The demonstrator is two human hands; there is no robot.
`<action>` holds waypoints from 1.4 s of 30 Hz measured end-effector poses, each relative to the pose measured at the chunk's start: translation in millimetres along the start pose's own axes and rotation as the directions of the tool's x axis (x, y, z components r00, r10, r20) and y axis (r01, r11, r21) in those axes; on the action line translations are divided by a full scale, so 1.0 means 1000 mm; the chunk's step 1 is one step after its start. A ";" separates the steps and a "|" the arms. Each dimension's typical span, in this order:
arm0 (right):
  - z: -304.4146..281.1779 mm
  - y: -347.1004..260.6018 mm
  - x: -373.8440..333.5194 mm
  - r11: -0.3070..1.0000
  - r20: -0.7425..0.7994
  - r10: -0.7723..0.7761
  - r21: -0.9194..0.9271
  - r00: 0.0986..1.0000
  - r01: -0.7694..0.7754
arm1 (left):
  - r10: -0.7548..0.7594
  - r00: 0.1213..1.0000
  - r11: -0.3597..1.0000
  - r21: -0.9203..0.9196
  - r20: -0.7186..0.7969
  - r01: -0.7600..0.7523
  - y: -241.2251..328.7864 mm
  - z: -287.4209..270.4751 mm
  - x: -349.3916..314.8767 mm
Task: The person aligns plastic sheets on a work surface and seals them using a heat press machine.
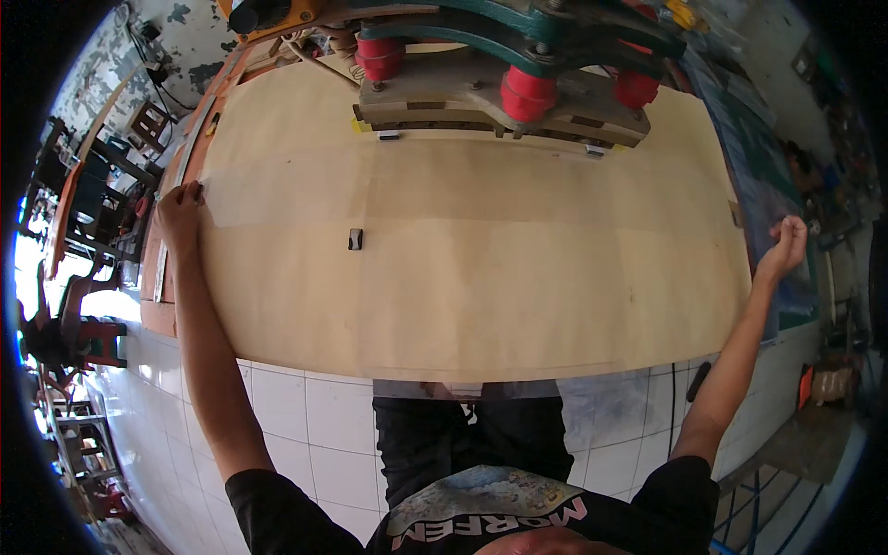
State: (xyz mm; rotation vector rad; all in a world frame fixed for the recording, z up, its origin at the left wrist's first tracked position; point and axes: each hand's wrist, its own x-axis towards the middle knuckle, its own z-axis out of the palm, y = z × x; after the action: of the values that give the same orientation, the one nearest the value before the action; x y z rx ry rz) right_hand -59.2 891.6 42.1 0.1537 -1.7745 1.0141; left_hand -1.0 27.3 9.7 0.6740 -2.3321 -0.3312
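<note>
My left hand (180, 220) is at the left edge of a broad tan sheet (499, 296) covering the table. Its fingers are pinched together, and whatever they hold is hard to see. Beyond the sheet's right edge, my right hand (786, 245) hangs above clear bluish plastic (791, 296), its fingers curled closed on something I cannot make out. A faint, see-through band (509, 190) crosses the tan sheet between the two hands. One small dark block with a silvery face (355, 240) lies left of the middle.
A green press frame with red cylinders (529, 92) and a grey plate (499, 106) overhangs the table's far side. Small metal pieces (388, 135) lie under its front edge. Clear film (601, 402) shows below the near edge. Stools (102, 342) stand at left on white tiles (314, 472).
</note>
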 end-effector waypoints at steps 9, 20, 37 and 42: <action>0.005 0.003 -0.003 0.936 0.148 0.248 -0.293 0.957 -0.197 | -0.040 0.997 0.999 -0.018 0.062 0.041 -0.013 0.002 0.006; 0.000 0.059 -0.003 0.824 0.339 0.463 -0.505 0.819 -0.257 | -0.014 1.000 0.998 -0.056 0.009 0.014 -0.005 0.002 0.001; 0.007 0.040 -0.008 0.802 0.310 0.560 -0.434 0.768 -0.410 | 0.001 1.000 0.998 -0.070 -0.030 -0.004 -0.009 0.002 0.004; 0.003 0.054 -0.004 0.768 0.289 0.586 -0.494 0.757 -0.407 | -0.004 1.000 0.997 -0.074 -0.030 0.001 -0.014 0.004 0.006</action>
State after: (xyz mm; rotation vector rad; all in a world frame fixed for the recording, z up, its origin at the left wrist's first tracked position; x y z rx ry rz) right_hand -88.4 922.5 7.8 -0.4344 -2.4850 1.0056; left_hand -2.5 13.0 4.1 0.6416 -2.2787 -0.4036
